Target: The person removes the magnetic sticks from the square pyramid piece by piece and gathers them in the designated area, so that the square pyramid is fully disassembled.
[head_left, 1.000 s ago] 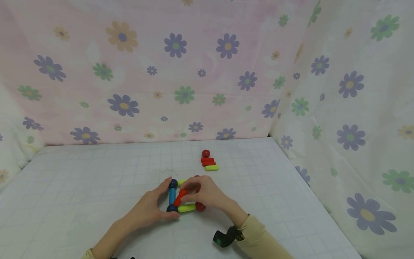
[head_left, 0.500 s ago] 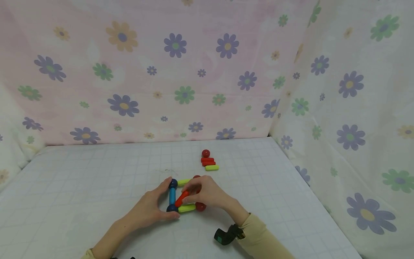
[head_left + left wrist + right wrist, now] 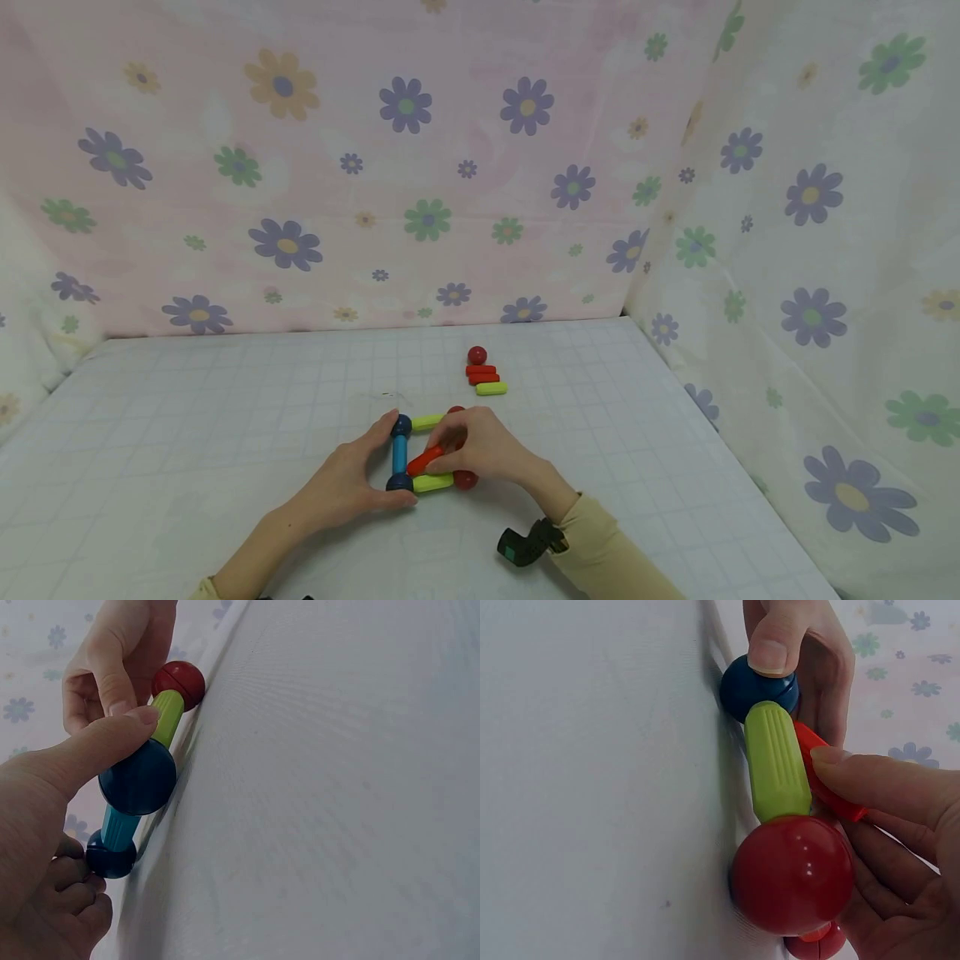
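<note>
A frame of balls and rods lies on the table: two dark blue balls [image 3: 400,482] joined by a light blue rod [image 3: 400,455], lime rods [image 3: 432,482] leading right, and red balls [image 3: 465,479]. My left hand [image 3: 347,483] grips its left side, thumb on the near blue ball and fingers at the far one. Between thumb and fingers my right hand [image 3: 483,446] pinches a red rod [image 3: 425,459]. This rod slants inside the frame, its left end close to the near blue ball; whether they touch, I cannot tell. The right hand hides part of the frame's right side.
Behind the frame lie a loose red ball [image 3: 477,356], two red rods [image 3: 482,375] and a lime rod [image 3: 492,388]. A black wrist device [image 3: 528,543] sits at the right sleeve. Flowered cloth [image 3: 450,167] hangs behind and at the sides of the white table [image 3: 225,400].
The red rod has tilted flatter and moved slightly right, its left end drawing off the near blue ball. The right hand has shifted a little rightward; the left hand holds still.
</note>
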`<state>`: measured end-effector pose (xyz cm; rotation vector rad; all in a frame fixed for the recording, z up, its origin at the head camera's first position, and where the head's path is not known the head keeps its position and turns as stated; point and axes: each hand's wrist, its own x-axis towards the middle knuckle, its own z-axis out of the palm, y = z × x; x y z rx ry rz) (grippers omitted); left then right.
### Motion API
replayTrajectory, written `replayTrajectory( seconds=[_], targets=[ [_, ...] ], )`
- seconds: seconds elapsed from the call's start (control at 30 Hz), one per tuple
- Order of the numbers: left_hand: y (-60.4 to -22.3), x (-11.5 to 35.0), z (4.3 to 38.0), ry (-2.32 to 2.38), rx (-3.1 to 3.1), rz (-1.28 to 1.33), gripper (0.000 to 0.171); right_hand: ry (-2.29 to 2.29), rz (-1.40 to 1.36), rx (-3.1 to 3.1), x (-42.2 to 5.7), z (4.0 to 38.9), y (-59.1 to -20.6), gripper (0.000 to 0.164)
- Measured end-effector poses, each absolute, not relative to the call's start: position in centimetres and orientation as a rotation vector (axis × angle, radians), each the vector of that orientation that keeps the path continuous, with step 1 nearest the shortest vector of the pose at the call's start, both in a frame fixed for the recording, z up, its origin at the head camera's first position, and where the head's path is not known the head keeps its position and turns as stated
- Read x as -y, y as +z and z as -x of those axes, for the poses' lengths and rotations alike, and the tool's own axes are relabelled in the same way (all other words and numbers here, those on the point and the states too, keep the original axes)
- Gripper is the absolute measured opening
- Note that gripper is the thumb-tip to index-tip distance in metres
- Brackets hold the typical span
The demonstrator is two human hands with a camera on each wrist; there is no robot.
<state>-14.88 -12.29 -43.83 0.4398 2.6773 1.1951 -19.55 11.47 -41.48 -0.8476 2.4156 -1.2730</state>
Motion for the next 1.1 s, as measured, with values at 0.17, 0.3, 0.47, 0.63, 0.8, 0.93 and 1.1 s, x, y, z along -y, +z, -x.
replayTrajectory(
  seconds=[0.17,0.3,0.47,0.63,0.8,0.93,1.1],
  targets=[
    [-43.8,12.3,14.9,1.194,-2.68,-0.449,0.113,-1.279,0.83,-2.422,-11.6,19.6,-41.5,0.015],
    [-43.9,12.3,14.9,1.192,-2.678,-0.447,0.114,-1.28,0.821,-2.435,-11.7,19.6,-41.4,0.015],
    [-43.8,12.2,14.9,1.18,-2.679,-0.419,0.114,-1.304,0.764,-2.454,-11.9,19.7,-41.0,0.014],
    [-43.7,12.2,14.9,1.18,-2.68,-0.406,0.113,-1.36,0.659,-2.507,-12.3,19.8,-40.4,0.013],
    [-43.6,12.2,14.9,1.189,-2.67,-0.404,0.113,-1.403,0.648,-2.553,-12.9,20.0,-39.7,0.016],
    [-43.7,12.2,14.8,1.189,-2.669,-0.4,0.114,-1.442,0.623,-2.585,-13.7,20.2,-39.4,0.02],
    [-43.7,12.1,14.9,1.171,-2.674,-0.371,0.115,-1.489,0.555,-2.6,-14.8,20.5,-39.0,0.024]
  ],
)
